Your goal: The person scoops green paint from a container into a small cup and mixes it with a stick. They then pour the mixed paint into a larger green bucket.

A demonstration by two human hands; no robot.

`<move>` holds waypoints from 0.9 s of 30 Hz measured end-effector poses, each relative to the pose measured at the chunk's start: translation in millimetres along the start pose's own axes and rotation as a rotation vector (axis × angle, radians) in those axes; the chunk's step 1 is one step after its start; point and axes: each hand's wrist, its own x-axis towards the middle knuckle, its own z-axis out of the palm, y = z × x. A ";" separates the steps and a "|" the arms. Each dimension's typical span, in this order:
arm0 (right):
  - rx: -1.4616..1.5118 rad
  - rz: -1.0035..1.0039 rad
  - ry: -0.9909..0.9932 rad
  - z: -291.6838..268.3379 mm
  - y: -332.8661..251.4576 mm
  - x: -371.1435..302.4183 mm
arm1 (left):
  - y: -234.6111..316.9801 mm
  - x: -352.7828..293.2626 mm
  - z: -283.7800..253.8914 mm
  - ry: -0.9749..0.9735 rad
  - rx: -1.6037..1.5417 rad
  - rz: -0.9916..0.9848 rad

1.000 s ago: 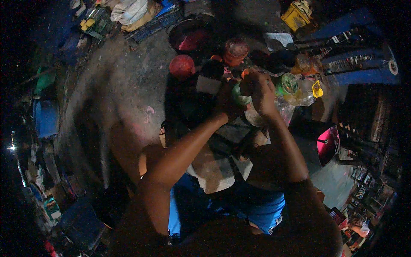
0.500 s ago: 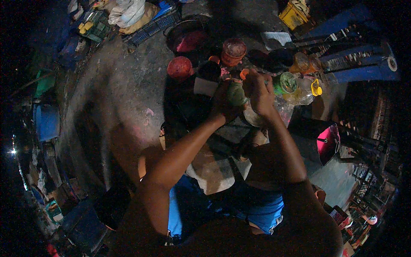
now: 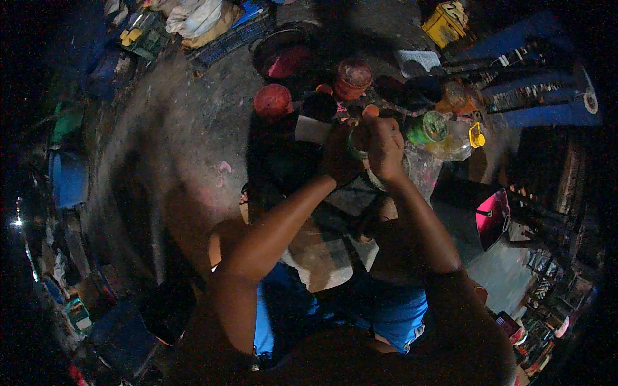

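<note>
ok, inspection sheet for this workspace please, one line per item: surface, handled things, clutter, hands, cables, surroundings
Surface: grey floor, worn, with pink stains
Handled things: round green item, mostly hidden
Clutter: red tub, reddish container, green tub, clear bottle with yellow top
Hands: left hand and right hand close together at the green item; grips too dark to tell
Cables: nothing seen; dim light
Surroundings: yellow crate, blue bin

R hand (image 3: 386, 151) moved a bit left vs. half a sec ago, now hiding more of green cup (image 3: 354, 147).
</note>
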 end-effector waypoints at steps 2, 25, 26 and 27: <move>-0.059 0.009 -0.011 -13.1 1.3 -2.5 | 14.1 2.1 -2.5 -0.066 -0.166 -0.103; -0.081 0.169 -0.045 -38.6 16.8 5.7 | 31.4 7.5 -2.0 -0.060 -0.320 -0.251; -0.099 0.096 -0.003 -32.0 23.2 9.6 | 44.1 12.1 -9.6 -0.012 -0.129 -0.154; -0.123 0.023 0.041 -27.3 29.6 14.5 | 45.8 13.2 -5.4 -0.014 -0.107 -0.142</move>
